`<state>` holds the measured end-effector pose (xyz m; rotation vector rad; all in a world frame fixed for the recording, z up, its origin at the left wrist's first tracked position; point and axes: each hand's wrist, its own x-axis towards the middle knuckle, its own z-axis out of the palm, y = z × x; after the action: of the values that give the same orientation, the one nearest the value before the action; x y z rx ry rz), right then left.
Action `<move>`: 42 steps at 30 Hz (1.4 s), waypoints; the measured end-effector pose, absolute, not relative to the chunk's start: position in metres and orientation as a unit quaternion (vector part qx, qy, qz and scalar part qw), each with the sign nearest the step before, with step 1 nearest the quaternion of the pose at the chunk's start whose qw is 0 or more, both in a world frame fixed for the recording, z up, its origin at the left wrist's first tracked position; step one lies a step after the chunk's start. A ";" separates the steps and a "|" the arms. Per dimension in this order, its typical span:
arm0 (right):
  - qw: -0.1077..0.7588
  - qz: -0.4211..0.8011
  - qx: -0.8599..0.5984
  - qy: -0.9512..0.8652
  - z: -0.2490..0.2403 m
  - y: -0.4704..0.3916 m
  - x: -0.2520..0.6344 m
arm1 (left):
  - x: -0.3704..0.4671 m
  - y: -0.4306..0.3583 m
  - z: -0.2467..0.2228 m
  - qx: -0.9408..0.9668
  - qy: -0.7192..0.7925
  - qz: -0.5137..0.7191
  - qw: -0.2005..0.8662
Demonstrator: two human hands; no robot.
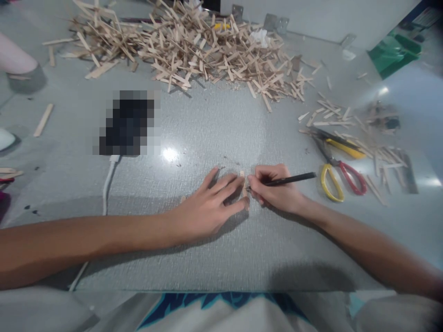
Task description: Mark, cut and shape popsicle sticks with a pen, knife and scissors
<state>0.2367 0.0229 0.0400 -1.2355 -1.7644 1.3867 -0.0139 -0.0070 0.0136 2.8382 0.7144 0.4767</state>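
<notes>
While we grip pen (pixel 296 178) in right hand (pixel 277 194), left hand (pixel 212 207) lies palm-down, fingers spread, fingertips and thumb at small wooden stick (pixel 244 190). Stick lies on table (pixel 207 129) between our hands; pen tip meets it or hovers just beside, we cannot tell which. Farther right: hand tool (pixel 334 162), yellow and red handles. Across far side: heap of sticks (pixel 207 50). White cable (pixel 106 184) passes under left forearm.

two hands (pixel 211 208) (pixel 278 191), one pen (pixel 294 178), one pair of scissors (pixel 334 162), one cable (pixel 108 184), wooden sticks (pixel 204 53) beyond counting
</notes>
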 end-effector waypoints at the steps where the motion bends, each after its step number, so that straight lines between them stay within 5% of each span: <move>1: 0.286 0.519 -0.462 -0.660 0.040 0.023 0.237 | -0.014 -0.007 0.014 0.953 0.239 0.163 0.089; 42: 0.285 0.441 -0.423 -0.739 0.037 0.027 0.237 | -0.012 -0.007 0.015 0.956 0.240 0.156 0.061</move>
<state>0.2374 0.0268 0.0367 -1.1306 -1.9774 1.1785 -0.0124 -0.0071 0.0151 2.8922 0.7261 0.4706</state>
